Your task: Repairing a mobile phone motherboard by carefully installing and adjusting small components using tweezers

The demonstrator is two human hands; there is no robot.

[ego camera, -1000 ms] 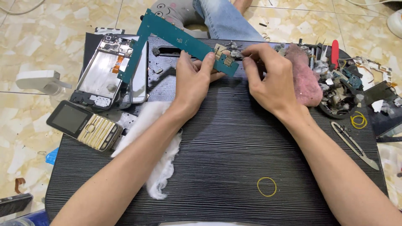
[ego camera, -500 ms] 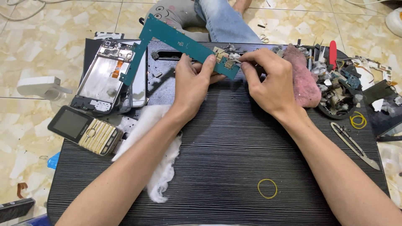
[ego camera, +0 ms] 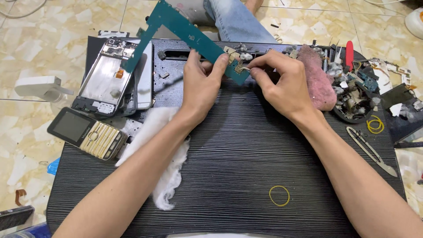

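Note:
My left hand (ego camera: 202, 83) grips the lower end of a long teal L-shaped circuit board (ego camera: 185, 31), which slants up and to the left above a black ribbed table (ego camera: 246, 163). My right hand (ego camera: 282, 81) pinches a small metal part (ego camera: 241, 68) at that same end of the board, thumb and fingers closed on it. Both forearms reach in from the bottom edge.
An opened phone frame (ego camera: 108, 77) and a keypad phone (ego camera: 87, 132) lie at the left. White cotton wadding (ego camera: 154, 145) sits under my left forearm. A pink cloth (ego camera: 317, 79), a dish of small parts (ego camera: 352, 94), tweezers (ego camera: 370, 150) and yellow rubber bands (ego camera: 279, 195) lie to the right.
The board and both hands stay together near the table's far edge; the view has shifted slightly. My right fingers keep working at the small part.

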